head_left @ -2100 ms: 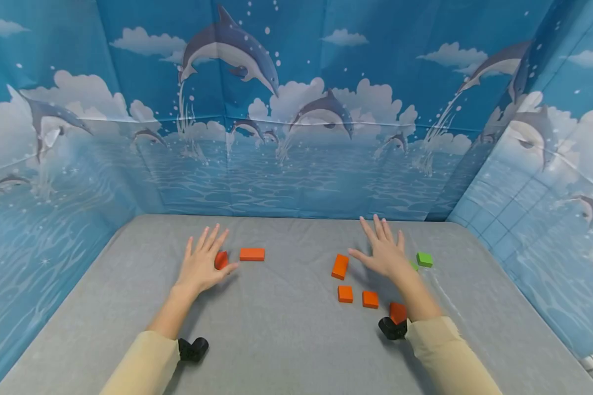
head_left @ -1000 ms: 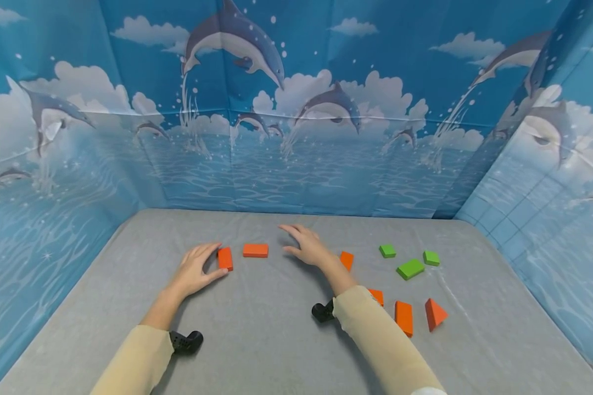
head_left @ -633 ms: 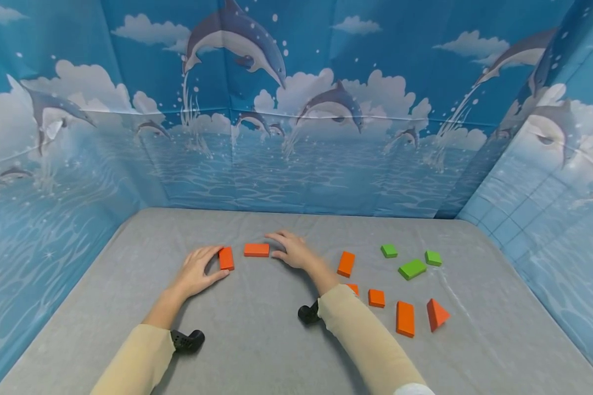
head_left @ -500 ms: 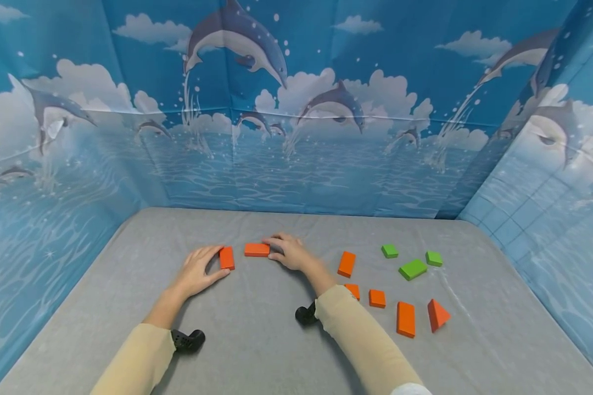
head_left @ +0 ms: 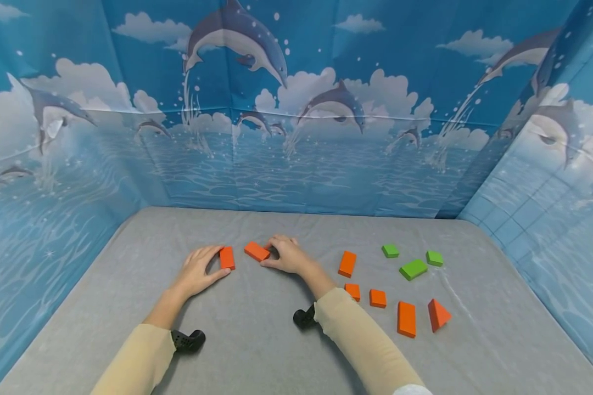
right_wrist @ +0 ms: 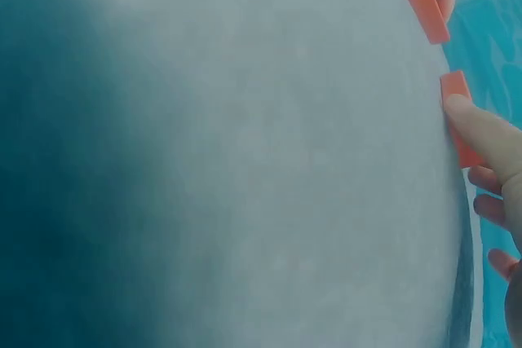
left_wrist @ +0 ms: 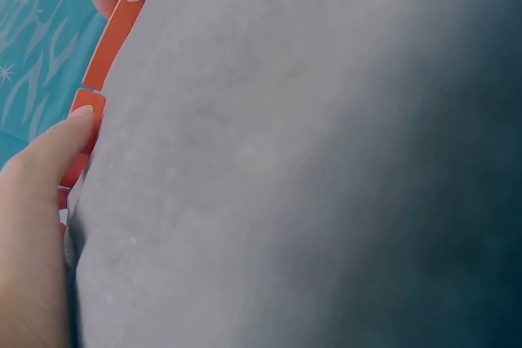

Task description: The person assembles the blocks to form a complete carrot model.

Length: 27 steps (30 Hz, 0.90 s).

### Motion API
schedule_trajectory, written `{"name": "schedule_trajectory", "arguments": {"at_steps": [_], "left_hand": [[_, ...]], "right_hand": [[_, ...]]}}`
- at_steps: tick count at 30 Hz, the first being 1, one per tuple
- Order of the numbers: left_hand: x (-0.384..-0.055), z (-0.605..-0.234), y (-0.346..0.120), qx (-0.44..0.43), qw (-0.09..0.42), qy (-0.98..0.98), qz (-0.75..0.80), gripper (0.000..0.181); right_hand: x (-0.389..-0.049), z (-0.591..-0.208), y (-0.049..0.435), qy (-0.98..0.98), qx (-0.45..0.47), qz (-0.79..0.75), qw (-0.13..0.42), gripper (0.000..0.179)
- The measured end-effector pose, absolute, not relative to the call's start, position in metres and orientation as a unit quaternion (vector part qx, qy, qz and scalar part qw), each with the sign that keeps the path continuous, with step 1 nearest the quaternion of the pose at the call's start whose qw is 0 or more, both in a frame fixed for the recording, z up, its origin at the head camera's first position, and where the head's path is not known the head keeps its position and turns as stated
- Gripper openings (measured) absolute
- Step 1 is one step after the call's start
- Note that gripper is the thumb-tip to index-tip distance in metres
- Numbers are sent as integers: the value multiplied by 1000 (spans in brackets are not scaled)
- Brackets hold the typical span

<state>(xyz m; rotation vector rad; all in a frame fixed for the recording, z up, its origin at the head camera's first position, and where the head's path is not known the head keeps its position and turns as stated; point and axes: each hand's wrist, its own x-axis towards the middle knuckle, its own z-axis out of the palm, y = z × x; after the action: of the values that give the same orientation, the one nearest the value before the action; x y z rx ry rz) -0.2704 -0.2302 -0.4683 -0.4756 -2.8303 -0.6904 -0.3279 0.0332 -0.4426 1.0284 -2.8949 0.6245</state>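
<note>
In the head view my left hand (head_left: 195, 270) grips a red-orange rectangular block (head_left: 227, 258) at the table's back left, thumb at its near end and fingers at its far end. Just right of it lies a second red-orange block (head_left: 255, 250), turned at a slant. My right hand (head_left: 289, 256) pinches that one by its right end. A narrow gap separates the two blocks. The left wrist view shows the left thumb (left_wrist: 57, 140) on its block (left_wrist: 95, 105); in the right wrist view the right thumb (right_wrist: 481, 126) presses on the slanted block (right_wrist: 453, 83).
Right of the right forearm lie several orange blocks, among them a long one (head_left: 407, 319) and a small square one (head_left: 378, 298), plus a red triangular block (head_left: 438, 315). Green blocks (head_left: 413, 269) lie farther right. A dolphin-print curtain (head_left: 296, 170) borders the grey table (head_left: 247, 340).
My right hand has come leftward from the right side to the second block and taken its right end. That block has turned from straight to slanted. My left hand has settled onto its block.
</note>
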Motion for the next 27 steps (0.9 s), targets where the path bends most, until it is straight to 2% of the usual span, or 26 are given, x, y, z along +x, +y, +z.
{"name": "schedule_trajectory", "arguments": {"at_steps": [9,17,27], "left_hand": [[-271,-469,-230,-158,98,-955,-229,70],[-271,-471,-230,-158,99,-954,-233,69],[-270,-468,-231,-161,99,-952,-241,69]], "right_hand": [[-333,-441,30,-918,332,206,-62,66],[-333,-435,22,-912,343,182,-129,68],[-336,-437,20,-915,340,185,-113,67]]}}
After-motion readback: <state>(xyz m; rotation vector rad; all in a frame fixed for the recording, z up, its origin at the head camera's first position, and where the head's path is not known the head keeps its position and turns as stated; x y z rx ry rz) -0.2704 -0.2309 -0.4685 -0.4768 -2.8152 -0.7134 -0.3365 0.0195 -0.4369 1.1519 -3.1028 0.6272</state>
